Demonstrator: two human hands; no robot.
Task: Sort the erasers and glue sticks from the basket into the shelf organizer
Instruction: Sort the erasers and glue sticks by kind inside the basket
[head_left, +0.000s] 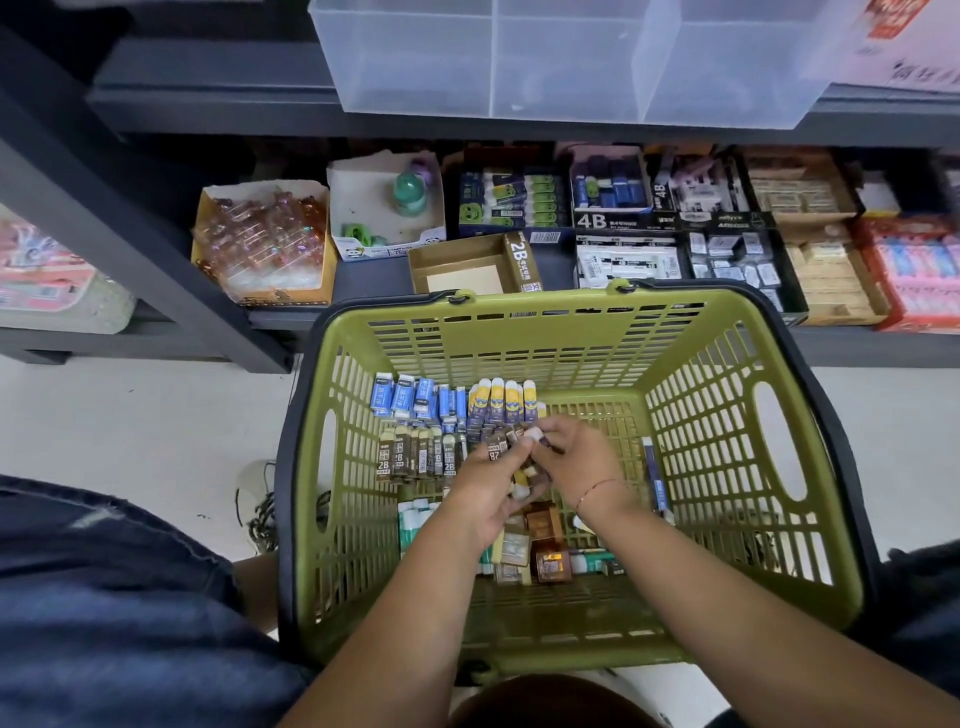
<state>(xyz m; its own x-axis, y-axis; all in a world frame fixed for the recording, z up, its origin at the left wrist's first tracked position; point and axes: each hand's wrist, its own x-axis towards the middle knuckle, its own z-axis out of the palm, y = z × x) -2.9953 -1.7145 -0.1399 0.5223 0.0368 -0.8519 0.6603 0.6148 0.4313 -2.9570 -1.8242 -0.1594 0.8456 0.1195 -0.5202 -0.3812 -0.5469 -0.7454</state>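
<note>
1. A green basket (727, 332) fills the middle of the frame, standing on a pale floor in front of a dark shelf (208, 98)
2. On the shelf, across the upper half, sit open boxes of stock: an empty 2B box (467, 265) just beyond the basket's far rim, and 4B boxes (623, 221) to its right
3. A clear divided bin (571, 57) sits at the top centre
4. Blue erasers (410, 397) and brown erasers (415, 457) lie in neat rows at the basket's left, long axes running towards the top of the frame
5. Glue sticks (501, 400) lie beside the blue row, caps pointing to the top
6. A loose pile (540, 551) lies nearer the lower edge
7. The left hand (488, 483) curls round one brown 2B eraser (493, 451)
8. The right hand (576, 462) pinches a small white-tipped piece (532, 434); what it is, I cannot tell
9. Both hands cover the basket's centre
</note>
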